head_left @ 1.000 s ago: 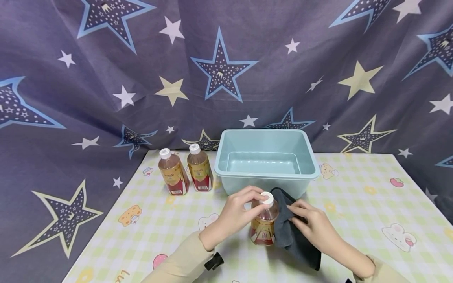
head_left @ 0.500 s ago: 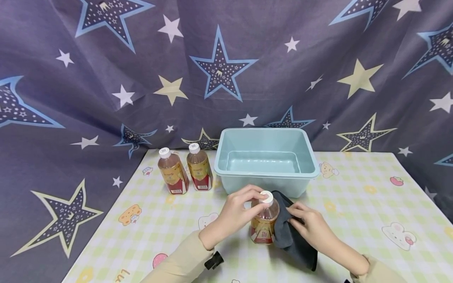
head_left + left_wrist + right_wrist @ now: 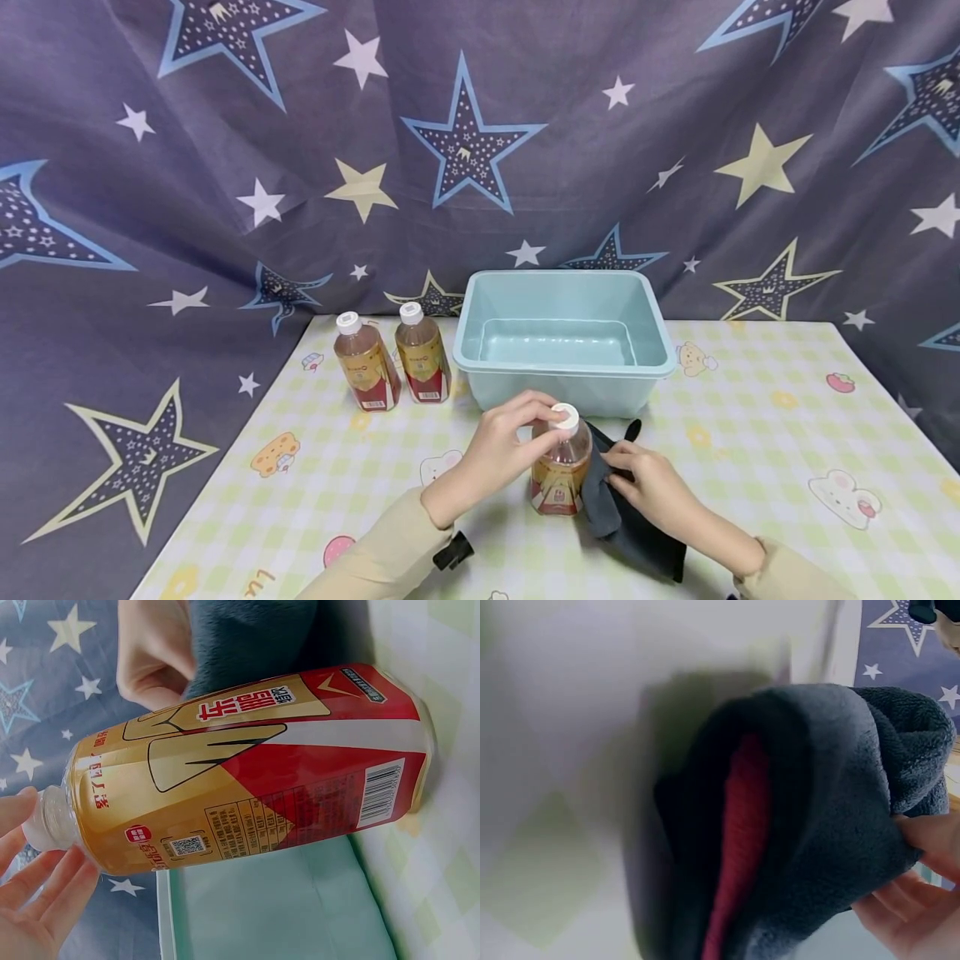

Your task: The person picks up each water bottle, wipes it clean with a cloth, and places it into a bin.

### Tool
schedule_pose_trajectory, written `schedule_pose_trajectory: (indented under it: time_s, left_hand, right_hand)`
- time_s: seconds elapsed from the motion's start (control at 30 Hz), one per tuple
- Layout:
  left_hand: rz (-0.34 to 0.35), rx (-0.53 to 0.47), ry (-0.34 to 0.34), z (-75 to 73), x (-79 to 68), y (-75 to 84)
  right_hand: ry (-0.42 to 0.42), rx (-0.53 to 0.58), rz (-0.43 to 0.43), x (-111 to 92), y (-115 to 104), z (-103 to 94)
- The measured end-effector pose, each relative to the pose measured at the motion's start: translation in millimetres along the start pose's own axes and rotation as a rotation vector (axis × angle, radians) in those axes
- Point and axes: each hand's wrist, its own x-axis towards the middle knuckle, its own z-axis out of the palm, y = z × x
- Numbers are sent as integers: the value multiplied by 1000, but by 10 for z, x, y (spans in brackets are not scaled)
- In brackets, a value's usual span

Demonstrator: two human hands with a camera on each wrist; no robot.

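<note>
A drink bottle with a white cap and a gold and red label stands upright on the table in the head view. My left hand grips its cap between thumb and fingers; the left wrist view shows the fingertips around the cap. On the bottle's right side, my right hand pinches a dark grey cloth and holds it against the label area. Up close in the right wrist view, the folded cloth shows a red strip inside its fold. The cloth hides part of the bottle's right side.
Behind the bottle is a light blue plastic basin. Two similar bottles, one farther left and one nearer the basin, stand upright at the back left. A checked cloth covers the table, with a starry curtain behind.
My right hand has slid slightly down and toward me with the cloth, whose upper part has dropped from beside the cap. My left hand stays on the cap and the bottle barely moves.
</note>
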Motion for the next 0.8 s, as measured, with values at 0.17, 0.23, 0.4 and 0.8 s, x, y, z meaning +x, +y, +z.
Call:
schedule_pose_trajectory:
  time_s: [0.17, 0.23, 0.4, 0.8]
  left_hand:
    - [6, -2, -3, -3, 4, 0]
    - [10, -1, -3, -3, 5, 0]
    - [16, 0, -1, -2, 5, -4]
    - [-13, 34, -41, -45, 42, 33]
  right_hand:
    - [-66, -56, 34, -16, 47, 79]
    - [-89, -87, 55, -22, 60, 107]
    - [-116, -118, 80, -36, 80, 162]
    - [-71, -61, 118, -62, 90, 133]
